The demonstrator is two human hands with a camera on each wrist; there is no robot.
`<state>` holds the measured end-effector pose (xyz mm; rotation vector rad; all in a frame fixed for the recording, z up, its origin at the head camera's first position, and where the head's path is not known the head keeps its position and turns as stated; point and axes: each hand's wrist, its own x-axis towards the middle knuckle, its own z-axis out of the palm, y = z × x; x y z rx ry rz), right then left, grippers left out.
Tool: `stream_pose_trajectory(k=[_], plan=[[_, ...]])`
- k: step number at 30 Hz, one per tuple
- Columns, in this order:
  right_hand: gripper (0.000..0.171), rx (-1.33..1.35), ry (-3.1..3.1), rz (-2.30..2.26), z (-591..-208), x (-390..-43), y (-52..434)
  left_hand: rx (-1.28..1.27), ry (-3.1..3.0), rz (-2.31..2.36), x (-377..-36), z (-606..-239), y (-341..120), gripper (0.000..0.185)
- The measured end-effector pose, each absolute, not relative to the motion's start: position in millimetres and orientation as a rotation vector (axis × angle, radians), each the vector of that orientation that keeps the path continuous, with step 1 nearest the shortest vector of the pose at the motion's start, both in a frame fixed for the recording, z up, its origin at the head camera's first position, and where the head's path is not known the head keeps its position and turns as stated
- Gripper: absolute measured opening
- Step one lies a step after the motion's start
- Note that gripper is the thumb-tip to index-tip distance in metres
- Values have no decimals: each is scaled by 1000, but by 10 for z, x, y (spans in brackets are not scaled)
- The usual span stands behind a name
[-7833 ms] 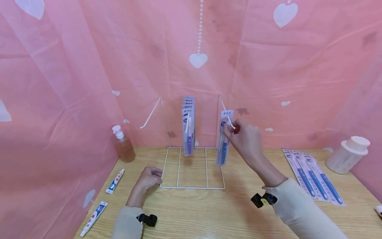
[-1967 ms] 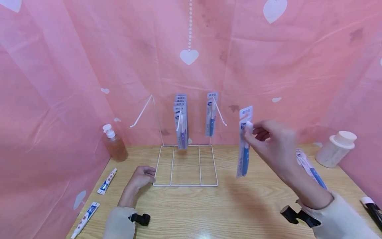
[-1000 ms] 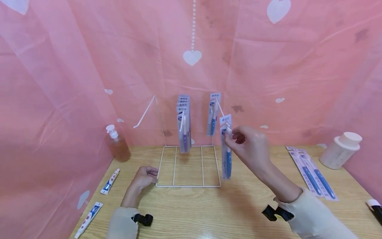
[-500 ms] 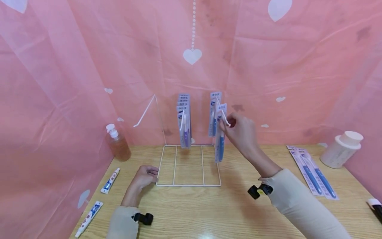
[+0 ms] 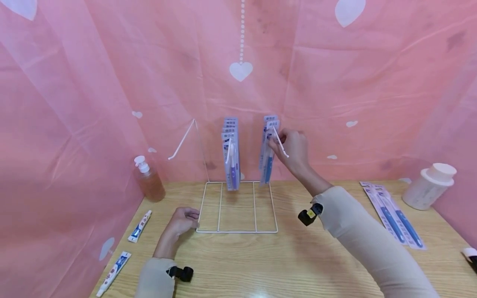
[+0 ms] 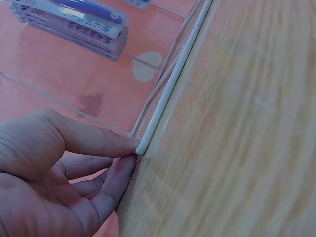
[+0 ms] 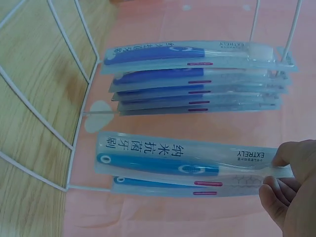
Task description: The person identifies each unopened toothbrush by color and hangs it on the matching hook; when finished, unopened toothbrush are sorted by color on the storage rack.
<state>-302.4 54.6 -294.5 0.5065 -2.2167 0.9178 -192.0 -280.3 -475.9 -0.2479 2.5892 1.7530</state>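
A white wire rack (image 5: 237, 232) stands on the table. My right hand (image 5: 294, 151) pinches a blue packaged toothbrush (image 7: 158, 165) near its top; the pack hangs on the rack's right hook (image 5: 280, 142). Close behind it hangs another blue packaged toothbrush (image 7: 143, 186). Several purple packaged toothbrushes (image 5: 232, 165) hang one behind another on the middle hook. The left hook (image 5: 181, 140) bears nothing. My left hand (image 5: 184, 221) holds the front left of the rack's base, thumb and fingertips at the wire's corner (image 6: 143, 148) in the left wrist view.
Two blue packaged toothbrushes (image 5: 393, 217) lie on the table at right, near a white jar (image 5: 428, 188). An amber pump bottle (image 5: 150, 182) and two toothpaste tubes (image 5: 140, 226) are at left. A black item with a white end (image 5: 470, 256) lies at the right edge.
Since the oldest frame, one blue toothbrush slid back on the right hook and another left the table. My right hand brought it onto that hook and pushed it backward. My left hand stayed put.
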Motion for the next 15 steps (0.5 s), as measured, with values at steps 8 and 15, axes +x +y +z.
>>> stream_pose_trajectory(k=[8,15], plan=[[19,415,-2283,915,-2940,-3150,484,-240,2589,1745,-1921,-4755,-2793,40],[17,409,-2283,958,-2946,-3161,487,-216,2601,1739,-1944,-4757,-2793,39]])
